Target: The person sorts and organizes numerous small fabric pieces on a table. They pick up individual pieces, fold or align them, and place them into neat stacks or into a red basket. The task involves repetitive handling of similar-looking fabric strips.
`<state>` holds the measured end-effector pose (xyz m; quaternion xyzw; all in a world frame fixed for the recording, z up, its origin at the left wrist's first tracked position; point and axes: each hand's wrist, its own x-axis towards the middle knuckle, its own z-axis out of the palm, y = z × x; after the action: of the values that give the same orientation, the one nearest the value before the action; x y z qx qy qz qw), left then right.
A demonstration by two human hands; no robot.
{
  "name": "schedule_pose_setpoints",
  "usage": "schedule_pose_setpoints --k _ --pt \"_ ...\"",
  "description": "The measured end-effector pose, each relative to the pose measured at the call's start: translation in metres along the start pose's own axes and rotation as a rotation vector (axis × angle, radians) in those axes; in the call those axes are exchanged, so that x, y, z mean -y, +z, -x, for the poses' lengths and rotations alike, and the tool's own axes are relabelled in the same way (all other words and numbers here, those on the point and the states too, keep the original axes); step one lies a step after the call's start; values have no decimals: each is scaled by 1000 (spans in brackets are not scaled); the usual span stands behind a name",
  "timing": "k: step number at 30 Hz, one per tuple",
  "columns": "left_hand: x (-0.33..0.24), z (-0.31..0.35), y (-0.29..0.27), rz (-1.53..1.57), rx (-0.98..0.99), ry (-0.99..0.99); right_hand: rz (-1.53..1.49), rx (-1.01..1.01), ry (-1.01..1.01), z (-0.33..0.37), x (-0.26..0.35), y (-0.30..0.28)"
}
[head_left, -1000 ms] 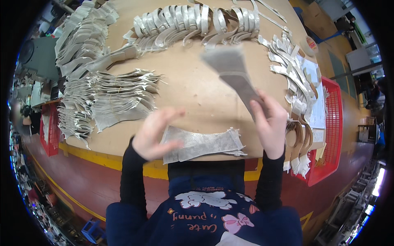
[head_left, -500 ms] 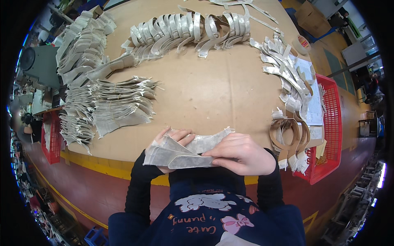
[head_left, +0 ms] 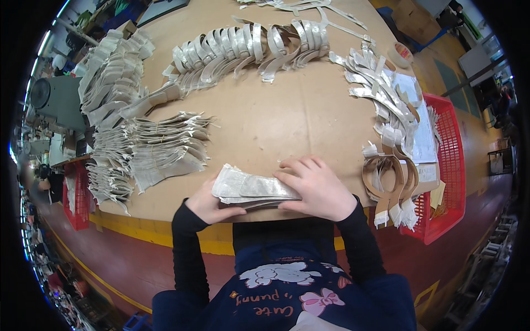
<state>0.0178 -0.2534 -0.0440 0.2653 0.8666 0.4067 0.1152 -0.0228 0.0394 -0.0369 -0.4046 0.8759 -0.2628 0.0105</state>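
A small stack of silvery-grey cut pieces, slightly curved and wider at the left end, is held at the table's near edge. My left hand grips its left end, the thumb along the near side and the other fingers largely hidden behind. At the right end my right hand has its fingers over the top and far side and its thumb at the near edge. Left of my hands lie bundles of similar grey pieces, tied or stacked on edge. Whether the held pieces are leather or fabric I cannot tell.
Looped silvery straps stand in a row at the back of the brown table. More straps pile up at the right, near papers, a tape roll and a red basket. Grey pieces heap at the far left.
The pieces, fanned out and angled before, now lie together in one squared stack. Both hands have moved slightly away from my body, over the table edge, and the right hand has spread along the stack.
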Motion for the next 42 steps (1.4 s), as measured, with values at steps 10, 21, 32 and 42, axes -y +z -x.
schedule_pose_setpoints --k 10,21,32,42 --pt "-57 -39 -94 -225 -370 18 -31 134 1 4 7 6" --pt "37 -305 -62 634 -530 -547 -230 -348 134 24 -14 -18" --pt "99 -338 -80 648 -361 -776 -419 -378 172 45 -46 31" --pt "76 -322 -107 955 -351 -630 -472 -341 173 47 -51 31"
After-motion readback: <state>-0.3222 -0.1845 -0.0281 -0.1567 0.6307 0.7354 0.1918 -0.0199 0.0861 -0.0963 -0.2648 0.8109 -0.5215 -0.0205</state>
